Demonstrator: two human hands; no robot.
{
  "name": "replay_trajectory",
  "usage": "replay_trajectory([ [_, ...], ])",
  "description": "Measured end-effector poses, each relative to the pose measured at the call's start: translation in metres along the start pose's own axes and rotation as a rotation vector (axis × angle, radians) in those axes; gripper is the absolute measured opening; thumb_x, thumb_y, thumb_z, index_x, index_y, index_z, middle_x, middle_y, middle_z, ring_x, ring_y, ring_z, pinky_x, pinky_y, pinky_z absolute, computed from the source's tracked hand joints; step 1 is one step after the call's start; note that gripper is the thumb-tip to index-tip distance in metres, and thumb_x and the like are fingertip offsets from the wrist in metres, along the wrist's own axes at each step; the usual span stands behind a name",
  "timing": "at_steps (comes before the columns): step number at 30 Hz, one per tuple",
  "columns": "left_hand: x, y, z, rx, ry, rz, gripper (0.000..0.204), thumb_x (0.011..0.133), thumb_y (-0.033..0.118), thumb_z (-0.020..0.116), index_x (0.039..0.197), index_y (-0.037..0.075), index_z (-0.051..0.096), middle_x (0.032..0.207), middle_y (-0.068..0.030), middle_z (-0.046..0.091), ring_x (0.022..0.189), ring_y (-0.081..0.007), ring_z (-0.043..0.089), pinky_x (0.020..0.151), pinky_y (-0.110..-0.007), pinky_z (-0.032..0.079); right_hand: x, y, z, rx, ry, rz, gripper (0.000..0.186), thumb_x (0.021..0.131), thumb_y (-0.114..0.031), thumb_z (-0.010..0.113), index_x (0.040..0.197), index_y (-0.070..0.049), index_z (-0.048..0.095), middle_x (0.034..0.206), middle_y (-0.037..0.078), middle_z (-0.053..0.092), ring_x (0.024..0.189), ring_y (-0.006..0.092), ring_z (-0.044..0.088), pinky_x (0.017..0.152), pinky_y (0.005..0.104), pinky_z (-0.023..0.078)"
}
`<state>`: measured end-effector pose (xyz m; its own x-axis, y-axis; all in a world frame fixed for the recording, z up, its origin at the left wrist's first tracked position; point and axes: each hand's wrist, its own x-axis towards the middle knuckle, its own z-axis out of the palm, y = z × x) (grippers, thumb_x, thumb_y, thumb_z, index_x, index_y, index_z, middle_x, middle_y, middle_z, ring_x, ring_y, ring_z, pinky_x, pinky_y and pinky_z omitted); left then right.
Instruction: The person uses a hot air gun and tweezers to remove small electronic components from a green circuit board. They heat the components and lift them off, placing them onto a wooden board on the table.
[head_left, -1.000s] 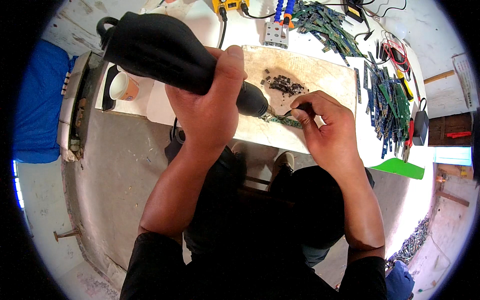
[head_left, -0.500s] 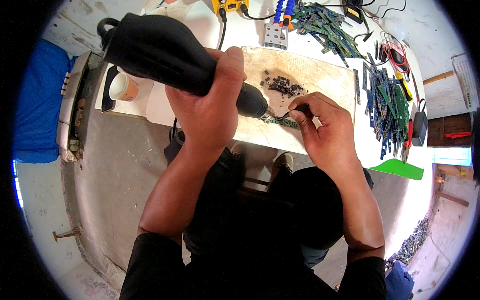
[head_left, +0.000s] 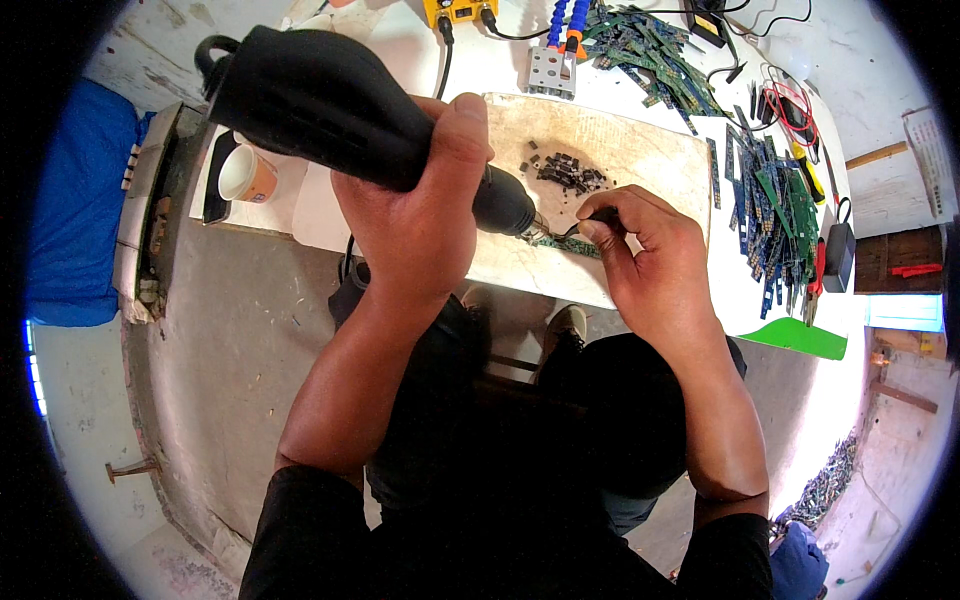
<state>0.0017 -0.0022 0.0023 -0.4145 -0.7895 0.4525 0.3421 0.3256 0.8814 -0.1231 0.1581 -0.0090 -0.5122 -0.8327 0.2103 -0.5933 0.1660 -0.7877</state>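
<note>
My left hand (head_left: 415,215) is wrapped round a black hot air gun (head_left: 320,105), whose nozzle points down and right toward a narrow green circuit board strip (head_left: 575,245). The strip lies near the front edge of a stained board (head_left: 660,165). Between thumb and fingers, my right hand (head_left: 650,250) pinches dark tweezers (head_left: 585,226); their tips reach the strip just beside the nozzle. My fingers cover part of the tweezers. Just beyond the strip is a loose pile of small black chips (head_left: 570,172).
Heaps of circuit board strips (head_left: 775,210) lie at the right and far back (head_left: 650,55). A paper cup (head_left: 247,174) stands at left. A metal block (head_left: 551,72) with blue hoses and a yellow device (head_left: 460,12) sit at the back. Pliers (head_left: 817,280) lie at the right edge.
The tweezers' tips have shifted slightly left along the strip, nearer the nozzle. My left hand and the hot air gun stay almost still.
</note>
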Motion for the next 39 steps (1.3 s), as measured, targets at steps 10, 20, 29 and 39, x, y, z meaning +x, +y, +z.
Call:
replay_trajectory([
  [10, 0.0008, 0.0003, 0.0002, 0.016, -0.008, 0.008, 0.012, 0.097, 0.009, 0.065, 0.091, -0.001, 0.066, 0.079, -0.0091, 0.068, 0.074, -0.0177, 0.066, 0.078, -0.034, 0.053, -0.0002, -0.0003, 0.0005, 0.003, 0.011, -0.008, 0.013, 0.092, 0.003, 0.070, 0.105, 0.002, 0.070, 0.096, 0.019, 0.072, 0.079, 0.0348, 0.071, 0.072, 0.0380, 0.055],
  [20, 0.0005, 0.0033, 0.0012, 0.053, 0.020, -0.022, 0.010, 0.095, 0.008, 0.066, 0.090, 0.000, 0.067, 0.080, -0.0082, 0.069, 0.074, -0.0169, 0.066, 0.079, -0.034, 0.053, 0.0002, 0.0009, 0.0014, 0.012, 0.014, -0.030, 0.014, 0.091, 0.005, 0.070, 0.105, 0.002, 0.070, 0.097, 0.019, 0.072, 0.080, 0.0350, 0.071, 0.073, 0.0381, 0.055],
  [29, 0.0006, -0.0003, 0.0002, 0.014, -0.003, -0.020, 0.010, 0.097, 0.009, 0.067, 0.090, 0.001, 0.067, 0.081, -0.0077, 0.070, 0.075, -0.0160, 0.066, 0.081, -0.033, 0.053, 0.0005, 0.0042, 0.0013, 0.006, 0.010, -0.064, 0.015, 0.091, 0.007, 0.068, 0.105, 0.002, 0.070, 0.098, 0.019, 0.072, 0.081, 0.0337, 0.072, 0.073, 0.0380, 0.056],
  [39, -0.0004, -0.0001, 0.0009, -0.004, 0.027, -0.013, 0.010, 0.096, 0.008, 0.067, 0.090, 0.001, 0.065, 0.079, -0.0079, 0.069, 0.075, -0.0168, 0.067, 0.081, -0.033, 0.054, -0.0001, 0.0023, 0.0010, -0.027, 0.098, -0.040, 0.014, 0.093, 0.005, 0.071, 0.106, 0.001, 0.070, 0.096, 0.016, 0.073, 0.081, 0.0286, 0.072, 0.075, 0.0344, 0.056],
])
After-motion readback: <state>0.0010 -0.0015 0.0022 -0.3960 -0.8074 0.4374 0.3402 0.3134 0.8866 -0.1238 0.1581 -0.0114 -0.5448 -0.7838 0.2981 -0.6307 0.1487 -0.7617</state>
